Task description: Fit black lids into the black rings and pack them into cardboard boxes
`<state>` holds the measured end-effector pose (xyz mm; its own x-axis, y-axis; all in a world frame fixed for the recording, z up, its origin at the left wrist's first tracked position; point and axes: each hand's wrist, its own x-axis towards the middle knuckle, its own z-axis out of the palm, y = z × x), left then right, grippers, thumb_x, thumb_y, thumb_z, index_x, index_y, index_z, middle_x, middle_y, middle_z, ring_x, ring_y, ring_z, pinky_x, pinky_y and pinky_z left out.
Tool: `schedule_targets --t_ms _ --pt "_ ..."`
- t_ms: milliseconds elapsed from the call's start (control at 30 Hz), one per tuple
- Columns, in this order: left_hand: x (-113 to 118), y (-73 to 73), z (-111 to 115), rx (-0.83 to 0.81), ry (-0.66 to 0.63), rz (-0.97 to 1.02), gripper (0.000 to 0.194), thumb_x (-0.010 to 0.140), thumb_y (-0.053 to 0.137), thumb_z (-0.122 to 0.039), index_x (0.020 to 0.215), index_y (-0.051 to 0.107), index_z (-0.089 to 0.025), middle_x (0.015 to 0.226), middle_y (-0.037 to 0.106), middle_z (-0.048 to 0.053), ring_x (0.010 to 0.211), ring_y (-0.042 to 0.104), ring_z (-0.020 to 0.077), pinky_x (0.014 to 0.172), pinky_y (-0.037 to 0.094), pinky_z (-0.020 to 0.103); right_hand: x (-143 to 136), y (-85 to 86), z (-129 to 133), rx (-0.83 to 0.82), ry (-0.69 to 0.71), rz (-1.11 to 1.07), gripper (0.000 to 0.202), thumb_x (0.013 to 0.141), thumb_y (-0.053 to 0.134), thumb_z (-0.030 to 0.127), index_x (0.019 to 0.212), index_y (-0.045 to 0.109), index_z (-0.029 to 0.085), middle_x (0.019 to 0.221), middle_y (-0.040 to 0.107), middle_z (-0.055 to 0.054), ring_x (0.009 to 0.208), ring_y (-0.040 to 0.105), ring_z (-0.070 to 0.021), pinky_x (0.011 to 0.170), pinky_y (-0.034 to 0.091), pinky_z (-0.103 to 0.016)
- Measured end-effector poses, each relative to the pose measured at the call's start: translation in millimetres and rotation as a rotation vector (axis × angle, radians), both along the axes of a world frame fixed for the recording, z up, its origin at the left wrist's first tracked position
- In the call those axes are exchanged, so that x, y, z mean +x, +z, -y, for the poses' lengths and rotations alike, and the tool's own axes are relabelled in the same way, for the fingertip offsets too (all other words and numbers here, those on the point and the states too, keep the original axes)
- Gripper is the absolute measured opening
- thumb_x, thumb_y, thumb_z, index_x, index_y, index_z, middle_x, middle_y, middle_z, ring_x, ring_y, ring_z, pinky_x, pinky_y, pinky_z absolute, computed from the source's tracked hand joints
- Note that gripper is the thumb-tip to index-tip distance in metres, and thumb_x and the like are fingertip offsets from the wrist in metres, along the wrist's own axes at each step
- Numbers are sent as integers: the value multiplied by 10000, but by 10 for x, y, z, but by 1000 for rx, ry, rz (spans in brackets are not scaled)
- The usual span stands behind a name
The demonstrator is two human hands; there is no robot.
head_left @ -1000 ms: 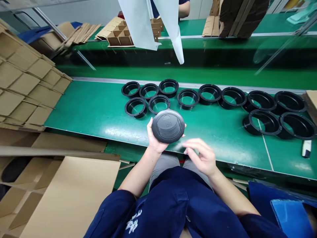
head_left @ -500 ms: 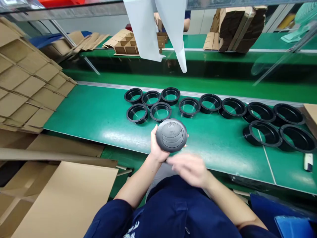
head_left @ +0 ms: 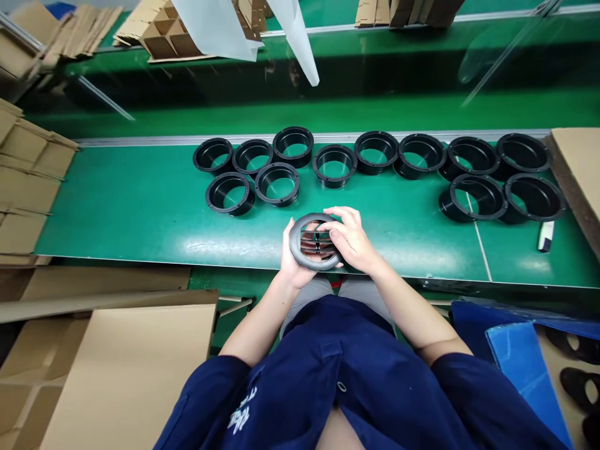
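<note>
A round dark grey air vent (head_left: 296,245) is held over the front edge of the green bench. Its slats stand open, and gaps show between them. My left hand (head_left: 293,262) grips the vent from the left and from below, fingers wrapped round its rim. My right hand (head_left: 350,240) lies on the vent's right side, its bent fingers touching the slats and upper rim. Beyond the hands, several black rings (head_left: 277,184) stand on the bench in uneven rows.
Cardboard dividers (head_left: 28,181) rise at the left, with a large carton (head_left: 135,375) below them. White sheets (head_left: 295,44) hang over the bench. A box (head_left: 581,169) and a small white-and-black tool (head_left: 546,236) are at the right. Blue sheeting (head_left: 525,375) lies lower right.
The vent's slats, closed before, are now open. My right hand has moved up from below the vent onto its right side. The view has tilted further down.
</note>
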<state>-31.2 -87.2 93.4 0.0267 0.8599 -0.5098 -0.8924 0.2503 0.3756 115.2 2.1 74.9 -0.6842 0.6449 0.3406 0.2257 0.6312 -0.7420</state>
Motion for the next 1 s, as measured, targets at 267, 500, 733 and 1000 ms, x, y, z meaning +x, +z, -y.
schedule_targets --t_ms 267,500,733,1000 --pt "-50 35 -15 -53 -27 -9 717 964 398 -770 1434 559 -252 1152 734 136 969 735 362 747 626 573 121 65 36 -99 -30 -119 657 1112 176 578 1398 675 259 1491 564 -98 1423 464 -268 1227 385 -523" --pt "-51 -58 -50 -100 101 -5 656 982 428 -696 1312 671 -184 1184 753 116 1089 713 328 962 590 544 93 -127 198 238 175 91 846 983 455 767 1597 449 186 1676 331 -176 1579 227 -369 1278 275 -623" --pt "-76 -102 -36 -69 -12 -272 599 924 594 -704 1139 716 -159 1106 757 134 1041 719 285 870 598 372 71 -46 154 47 133 151 1074 830 762 649 1674 217 270 1703 236 -169 1564 266 -387 1216 380 -641" --pt "-815 -355 -495 -120 810 -896 563 746 874 -417 1117 523 -181 893 606 -12 671 670 126 564 521 239 100 -118 114 67 -9 112 958 840 757 529 1641 290 286 1660 289 -165 1530 319 -399 1200 384 -665"
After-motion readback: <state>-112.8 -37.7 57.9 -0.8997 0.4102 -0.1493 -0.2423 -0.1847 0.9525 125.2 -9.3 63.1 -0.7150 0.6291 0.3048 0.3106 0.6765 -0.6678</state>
